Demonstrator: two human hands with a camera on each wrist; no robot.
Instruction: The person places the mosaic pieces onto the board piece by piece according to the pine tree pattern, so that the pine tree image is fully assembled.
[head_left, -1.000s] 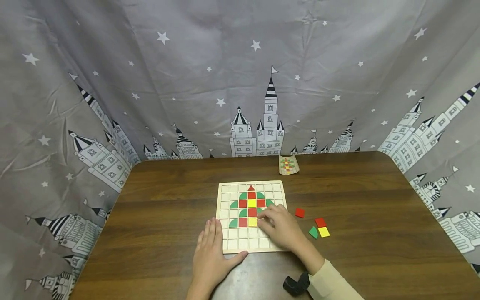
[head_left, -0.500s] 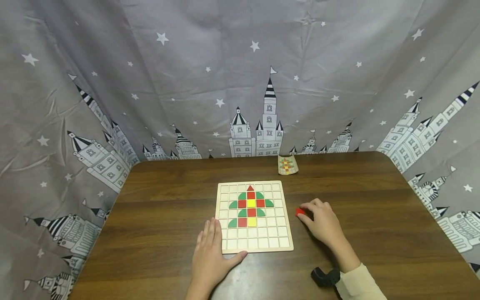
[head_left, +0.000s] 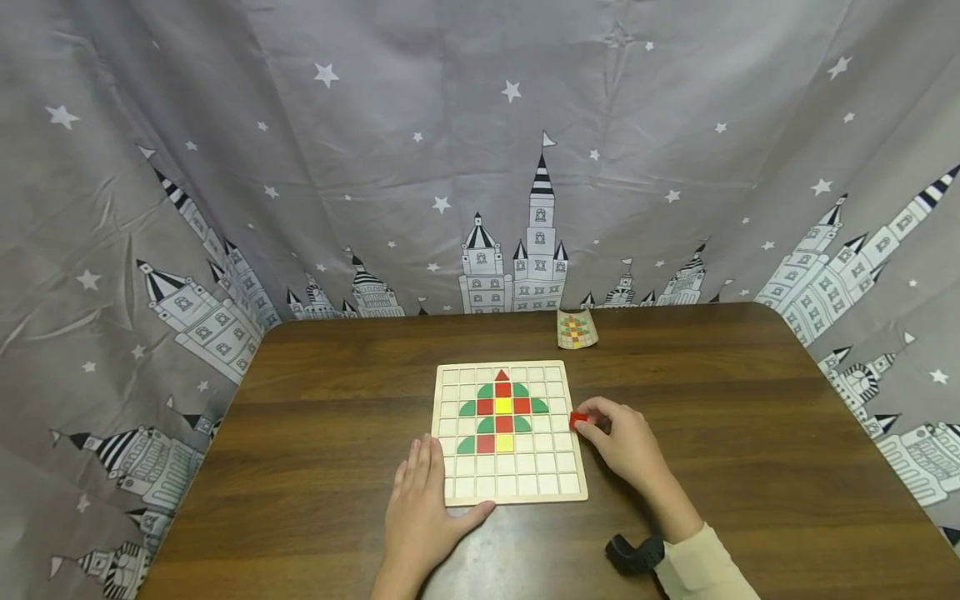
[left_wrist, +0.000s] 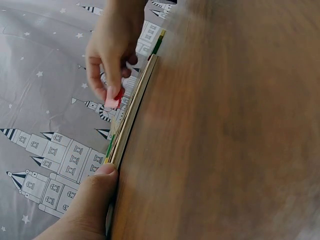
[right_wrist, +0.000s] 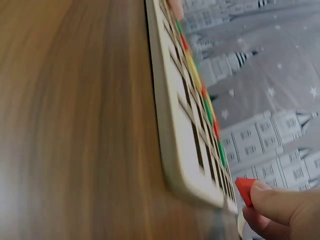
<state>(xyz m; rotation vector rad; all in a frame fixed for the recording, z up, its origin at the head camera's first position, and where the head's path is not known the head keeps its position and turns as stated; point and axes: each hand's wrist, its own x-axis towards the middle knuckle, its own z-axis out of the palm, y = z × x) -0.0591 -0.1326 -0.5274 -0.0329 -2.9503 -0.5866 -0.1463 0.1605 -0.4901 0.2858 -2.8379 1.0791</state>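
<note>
A pale wooden grid board (head_left: 527,486) lies on the table, with red, yellow and green tiles set in its cells as a tree shape. My left hand (head_left: 422,517) rests at its left edge with straight fingers, the thumb along the near edge; in the left wrist view the thumb (left_wrist: 95,192) touches the board's side. Between thumb and fingers, my right hand (head_left: 628,443) pinches a red square tile (head_left: 578,420), held by the board's right edge. The right wrist view shows this red tile (right_wrist: 245,190) raised near the board's corner.
A small pattern card (head_left: 577,331) with a matching tile picture stands at the table's (head_left: 337,367) back. A black strap (head_left: 635,556) sits at the right wrist. Loose tiles right of the board are hidden behind the right hand in the head view. A grey castle-print curtain (head_left: 390,108) hangs behind.
From the board, my right hand went right to the red tile on the table, took it, and has carried it left to the board's edge. The left hand stays in place.
</note>
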